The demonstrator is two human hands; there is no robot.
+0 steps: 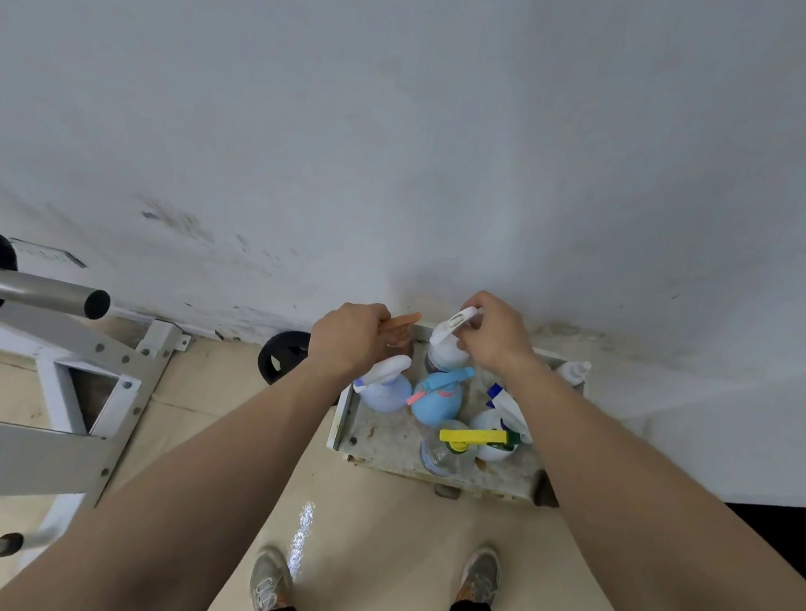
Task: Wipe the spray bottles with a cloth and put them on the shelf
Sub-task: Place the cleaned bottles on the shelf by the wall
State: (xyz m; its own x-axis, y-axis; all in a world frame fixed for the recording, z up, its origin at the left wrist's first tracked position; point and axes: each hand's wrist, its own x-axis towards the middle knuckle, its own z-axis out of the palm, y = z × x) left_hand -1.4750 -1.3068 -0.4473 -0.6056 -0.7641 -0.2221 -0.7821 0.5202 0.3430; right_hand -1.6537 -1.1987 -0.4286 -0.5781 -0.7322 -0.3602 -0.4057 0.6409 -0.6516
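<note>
Overhanging the stained shelf [386,439], left hand [352,334] grips orange bottle [404,319], right hand [493,335] white bottle [444,347].

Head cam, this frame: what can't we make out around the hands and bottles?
All head view:
1. Body of the orange-trigger bottle: hidden behind the left hand gripping it.
2. Fingertips of the right hand on the white-headed bottle: curled under the palm.
3. The small white bottle at the tray corner: partly covered by the right forearm.
4. The cloth: not in view.
5. Bottle labels: too small.
</note>
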